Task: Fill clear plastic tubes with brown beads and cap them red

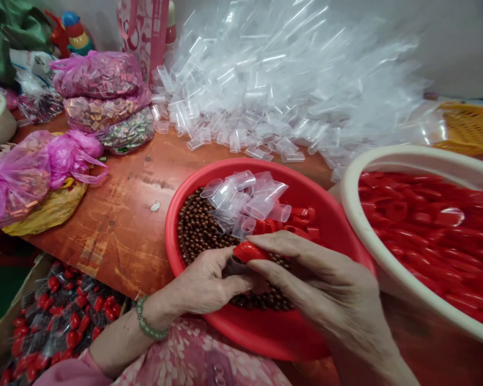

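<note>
A red basin (177, 214) rests at the table's near edge, holding small brown beads (195, 228), clear plastic tubes (245, 201) and a few red caps (301, 217). Over it my left hand (203, 284), with a green bead bracelet on the wrist, is closed round a small clear tube filled with brown beads (234, 266). My right hand (326, 287) pinches a red cap (250, 250) on the top of that tube. Both hands meet above the beads.
A white basin (348, 198) full of red caps stands at the right. A big heap of clear tubes (282, 91) fills the back. Pink bags (99, 75) of small packets lie left. A box of capped tubes (60, 316) sits below the table edge. A yellow basket (470, 126) is far right.
</note>
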The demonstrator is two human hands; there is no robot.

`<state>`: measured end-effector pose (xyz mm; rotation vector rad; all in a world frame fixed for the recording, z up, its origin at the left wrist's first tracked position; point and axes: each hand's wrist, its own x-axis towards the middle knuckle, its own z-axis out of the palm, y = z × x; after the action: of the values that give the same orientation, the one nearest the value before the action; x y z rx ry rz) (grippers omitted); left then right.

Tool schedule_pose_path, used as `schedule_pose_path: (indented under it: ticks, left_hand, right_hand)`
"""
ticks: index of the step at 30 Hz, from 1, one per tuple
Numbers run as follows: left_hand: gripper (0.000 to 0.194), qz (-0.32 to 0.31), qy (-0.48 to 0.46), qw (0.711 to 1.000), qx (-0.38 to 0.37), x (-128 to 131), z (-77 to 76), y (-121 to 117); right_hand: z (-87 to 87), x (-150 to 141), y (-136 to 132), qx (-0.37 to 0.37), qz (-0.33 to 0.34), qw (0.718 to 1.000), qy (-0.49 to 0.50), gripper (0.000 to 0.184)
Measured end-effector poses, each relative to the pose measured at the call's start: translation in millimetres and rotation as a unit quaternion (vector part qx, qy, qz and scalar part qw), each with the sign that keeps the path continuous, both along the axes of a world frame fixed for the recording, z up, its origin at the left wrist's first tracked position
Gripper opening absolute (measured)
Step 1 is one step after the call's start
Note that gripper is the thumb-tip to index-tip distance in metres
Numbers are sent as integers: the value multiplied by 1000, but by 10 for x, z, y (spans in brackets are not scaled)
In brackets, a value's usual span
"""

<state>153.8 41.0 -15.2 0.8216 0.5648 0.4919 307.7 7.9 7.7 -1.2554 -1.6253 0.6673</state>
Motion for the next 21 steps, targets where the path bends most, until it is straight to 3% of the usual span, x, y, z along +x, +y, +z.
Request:
schedule_pose_path:
  ticks: [6, 12, 16, 21]
  left_hand:
    - [22, -6, 25, 1000, -2, -25, 11, -11]
    - [11, -22, 32, 998, 39, -47, -4, 9]
    - [19, -26, 3, 998, 52, -55, -14, 27]
    - [46, -36, 7, 999, -25, -37, -30, 41]
  right_hand:
    - [-39, 52, -6, 10, 1, 998, -67, 21]
    - [-17, 117, -4, 11, 42, 992, -115, 21]
    - [0, 123, -20, 42, 72, 977, -195, 19]
    - [-84, 20, -71, 83, 49, 935, -341, 65]
